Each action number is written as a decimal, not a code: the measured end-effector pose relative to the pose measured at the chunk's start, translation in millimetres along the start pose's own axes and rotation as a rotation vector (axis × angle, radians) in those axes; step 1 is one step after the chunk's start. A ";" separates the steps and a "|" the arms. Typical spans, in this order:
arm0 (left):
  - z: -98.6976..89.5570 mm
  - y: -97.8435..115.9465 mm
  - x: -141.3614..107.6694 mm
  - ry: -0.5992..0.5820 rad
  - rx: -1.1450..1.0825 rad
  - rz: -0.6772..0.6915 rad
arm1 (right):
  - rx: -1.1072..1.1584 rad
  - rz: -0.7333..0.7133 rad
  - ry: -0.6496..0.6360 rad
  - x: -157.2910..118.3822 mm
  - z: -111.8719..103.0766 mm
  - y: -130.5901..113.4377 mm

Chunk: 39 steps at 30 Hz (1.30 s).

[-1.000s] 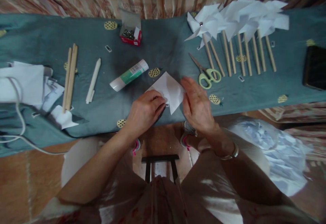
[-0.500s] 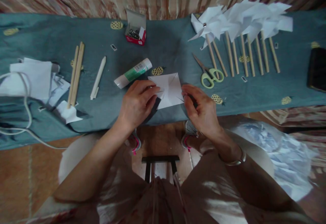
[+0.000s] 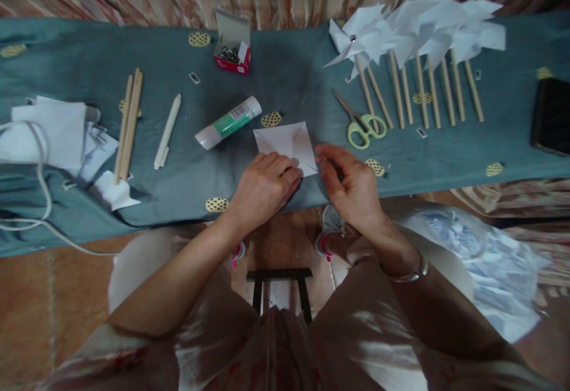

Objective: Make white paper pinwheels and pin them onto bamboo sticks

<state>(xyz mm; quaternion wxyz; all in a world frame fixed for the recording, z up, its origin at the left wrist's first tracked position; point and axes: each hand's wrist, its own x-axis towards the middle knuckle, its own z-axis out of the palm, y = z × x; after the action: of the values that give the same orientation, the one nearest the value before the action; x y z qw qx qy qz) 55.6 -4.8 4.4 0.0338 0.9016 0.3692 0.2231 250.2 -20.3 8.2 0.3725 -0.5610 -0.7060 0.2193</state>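
Note:
A white paper square (image 3: 284,137) with slits running in from its corners lies near the table's front edge. My left hand (image 3: 267,184) rests over its near left part, fingers curled and closed on the paper, covering the near corner. At the right edge of the square, my right hand (image 3: 350,180) has thumb and fingertips drawn together; whether they grip the paper edge is hard to see. Beyond the square lies a glue stick (image 3: 229,123) with a green label. Green-handled scissors (image 3: 363,129) lie to the right of my right hand.
Several white paper pinwheels (image 3: 363,35) on wooden sticks lie at the back right. An open box of metal pins (image 3: 231,59) stands at the back. To the left are a white pen (image 3: 168,133), wooden sticks (image 3: 129,124), paper sheets (image 3: 53,133) and a white cable (image 3: 42,183).
My left hand has moved from the left edge of the paper square to its near side. My right hand stays by the right edge. The view has shifted slightly.

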 end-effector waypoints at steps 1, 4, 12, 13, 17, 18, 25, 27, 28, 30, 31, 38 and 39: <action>0.3 0.6 0.0 0.003 0.000 0.002 | 0.007 -0.001 -0.010 -0.1 -1.2 0.8; 0.6 2.0 -0.8 0.005 0.022 0.002 | 0.021 -0.015 -0.034 -0.8 -5.9 5.0; -8.0 5.6 -12.3 0.062 0.007 0.081 | 0.120 -0.047 -0.195 -7.5 -13.7 16.2; -9.2 6.3 -14.4 0.051 -0.003 0.087 | 0.128 -0.054 -0.206 -8.3 -14.2 16.4; -11.1 7.9 -19.9 -0.008 -0.034 0.074 | 0.148 -0.066 -0.245 -9.3 -14.7 15.7; -11.1 8.1 -20.5 -0.015 -0.045 0.072 | 0.149 -0.063 -0.248 -9.0 -14.0 15.2; -9.7 9.6 -21.7 0.010 -0.092 0.038 | 0.085 -0.031 -0.180 -5.5 -1.8 10.0; -9.4 10.2 -22.3 0.028 -0.102 0.021 | 0.058 -0.029 -0.152 -4.9 1.7 8.8; -9.3 10.4 -22.6 0.029 -0.107 0.020 | 0.045 -0.027 -0.139 -4.7 3.3 8.5; -9.1 10.5 -22.8 0.024 -0.111 0.035 | 0.022 -0.027 -0.114 -4.5 6.1 7.9; -8.9 10.5 -22.9 0.026 -0.110 0.048 | 0.014 -0.028 -0.104 -4.4 7.3 7.7; -3.9 8.9 -23.0 0.050 -0.139 0.045 | -0.015 0.004 -0.091 -3.3 11.6 1.6; -3.0 8.7 -23.0 0.063 -0.146 0.043 | -0.014 0.013 -0.092 -2.9 11.7 0.5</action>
<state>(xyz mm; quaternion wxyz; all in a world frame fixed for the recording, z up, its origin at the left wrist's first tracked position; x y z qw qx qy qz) 45.5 -27.1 0.4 0.0828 0.8970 0.3332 0.2785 241.8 -21.7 -0.2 0.3342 -0.5575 -0.7203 0.2422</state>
